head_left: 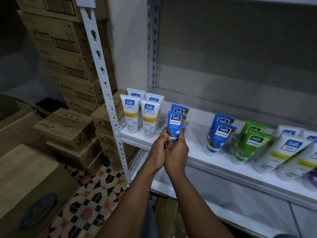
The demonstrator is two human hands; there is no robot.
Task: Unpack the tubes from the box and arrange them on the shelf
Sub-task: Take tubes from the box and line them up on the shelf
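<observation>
Both my hands hold one blue Safi Naturals tube upright at the front of the white shelf. My left hand grips its lower left side and my right hand wraps its lower right. A second blue tube stands right behind it. To the left stand several white Vitamin C tubes. To the right stand two more blue tubes, two green tubes and several white tubes, blurred at the frame edge.
A perforated white upright frames the shelf's left side. Stacked cardboard cartons fill the space to the left, with a large carton close by on the patterned tile floor. A lower shelf lies beneath.
</observation>
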